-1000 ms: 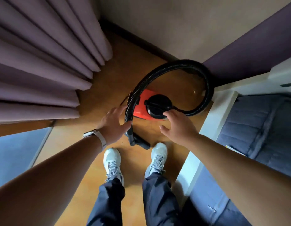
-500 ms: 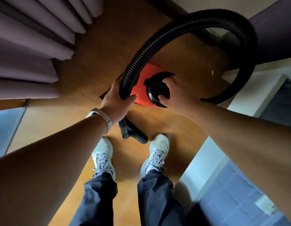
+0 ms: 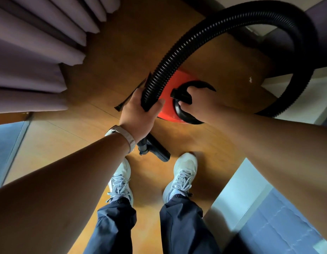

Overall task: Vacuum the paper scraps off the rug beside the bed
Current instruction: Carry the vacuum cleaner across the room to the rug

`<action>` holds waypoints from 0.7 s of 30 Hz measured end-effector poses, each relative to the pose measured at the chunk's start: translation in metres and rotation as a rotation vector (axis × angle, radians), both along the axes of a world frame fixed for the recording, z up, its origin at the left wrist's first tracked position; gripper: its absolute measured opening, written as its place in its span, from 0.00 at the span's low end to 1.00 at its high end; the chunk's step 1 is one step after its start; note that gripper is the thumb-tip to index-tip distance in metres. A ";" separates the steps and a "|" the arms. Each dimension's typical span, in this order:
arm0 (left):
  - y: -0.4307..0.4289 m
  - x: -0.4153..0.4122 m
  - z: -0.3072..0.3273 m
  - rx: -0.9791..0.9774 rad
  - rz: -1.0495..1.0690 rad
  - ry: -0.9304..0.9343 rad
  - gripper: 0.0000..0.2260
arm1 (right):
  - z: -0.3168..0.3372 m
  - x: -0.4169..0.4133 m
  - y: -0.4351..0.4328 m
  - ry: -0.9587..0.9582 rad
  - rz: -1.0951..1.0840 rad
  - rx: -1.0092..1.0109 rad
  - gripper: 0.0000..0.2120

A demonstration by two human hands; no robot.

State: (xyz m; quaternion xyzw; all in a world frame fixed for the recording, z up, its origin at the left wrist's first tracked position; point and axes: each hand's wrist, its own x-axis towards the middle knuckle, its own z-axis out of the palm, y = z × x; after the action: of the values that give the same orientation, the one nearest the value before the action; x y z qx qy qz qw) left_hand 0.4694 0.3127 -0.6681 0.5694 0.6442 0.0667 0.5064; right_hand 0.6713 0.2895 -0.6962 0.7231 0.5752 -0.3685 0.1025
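The left hand (image 3: 138,110) is clamped round the black ribbed hose (image 3: 214,30), low on its near end, just above where the tube drops to the nozzle (image 3: 157,150). The right hand (image 3: 199,101) has its fingers curled under the black handle (image 3: 177,93) on top of the red vacuum cleaner (image 3: 185,77), which sits on the wooden floor (image 3: 122,52) just beyond the person's pale shoes (image 3: 182,176). From the left hand the hose arches up and far to the right, then loops back down beside the white bed frame (image 3: 241,189). The rug is not plainly in view. A bluish-grey patch (image 3: 6,153) at the left edge may be it, though that cannot be told, and one white fleck (image 3: 250,80) on the bare floor may be a paper scrap. Both grips suggest a lift or a drag toward the work area. The wide loop could snag on the bed corner and jerk the hose from its socket. The nozzle hangs close to the feet and could knock a shoe or scrape the floor. A thin black piece (image 3: 130,98), cord or attachment, lies on the floor to the left of the cleaner and might catch underfoot. The curtains (image 3: 30,52) hang near on the left.
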 end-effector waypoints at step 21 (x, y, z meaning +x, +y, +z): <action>-0.012 -0.039 0.215 0.034 -0.008 -0.007 0.10 | 0.244 -0.041 -0.059 -0.075 -0.061 0.049 0.17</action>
State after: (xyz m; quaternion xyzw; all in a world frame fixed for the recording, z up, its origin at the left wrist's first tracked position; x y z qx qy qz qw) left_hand 0.4299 0.3007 -0.4533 0.5804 0.6390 0.0776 0.4989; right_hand 0.6302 0.2309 -0.4523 0.7558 0.5577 -0.3298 0.0948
